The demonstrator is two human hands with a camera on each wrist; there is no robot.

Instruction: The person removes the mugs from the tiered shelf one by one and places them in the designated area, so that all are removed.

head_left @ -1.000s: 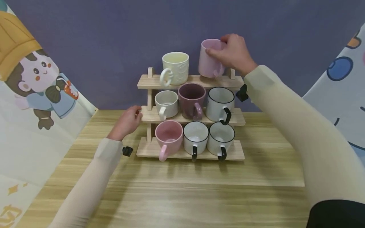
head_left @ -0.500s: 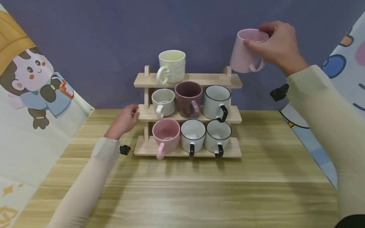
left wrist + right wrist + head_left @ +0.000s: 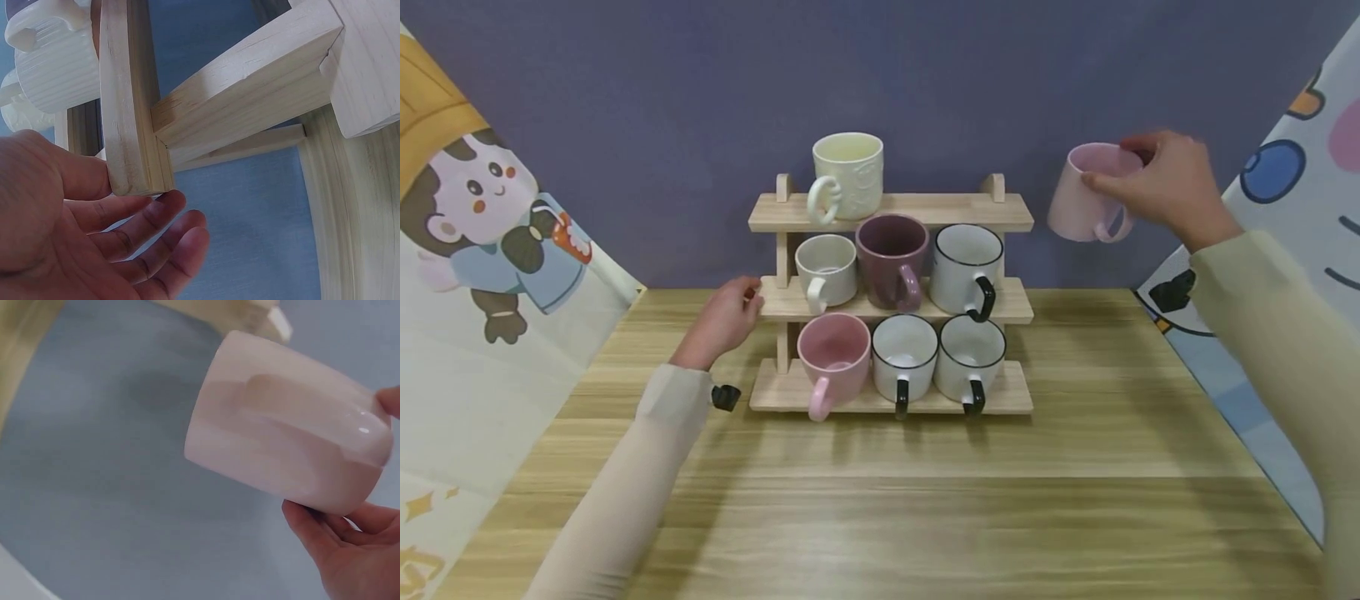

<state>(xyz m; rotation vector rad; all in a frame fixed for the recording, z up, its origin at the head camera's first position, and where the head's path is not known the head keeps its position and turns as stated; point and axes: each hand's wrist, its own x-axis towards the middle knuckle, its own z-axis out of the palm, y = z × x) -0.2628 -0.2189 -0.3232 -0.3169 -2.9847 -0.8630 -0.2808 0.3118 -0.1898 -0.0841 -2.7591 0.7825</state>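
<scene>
My right hand [image 3: 1180, 187] grips a light pink mug [image 3: 1086, 196] by its rim, held in the air to the right of the wooden rack [image 3: 891, 214]. In the right wrist view the mug [image 3: 281, 425] lies between thumb and fingers of the hand [image 3: 362, 550]. My left hand [image 3: 721, 321] is at the left end of the middle shelf; in the left wrist view the hand [image 3: 94, 231] pinches that shelf's end [image 3: 134, 125] between thumb and fingers. On the top shelf stands a cream mug [image 3: 859, 179], at the left.
The middle shelf bears a small white mug [image 3: 835, 271], a purple mug [image 3: 883, 258] and a black-rimmed white mug [image 3: 962, 267]. Below stand a pink mug [image 3: 838, 358] and two black-rimmed mugs [image 3: 902, 354]. The rack stands on a wooden table [image 3: 880, 517] before a blue-grey backdrop.
The light pink mug has left the right part of the top shelf; my right hand carried it rightward, then lowered it. My left hand stays at the shelf end.
</scene>
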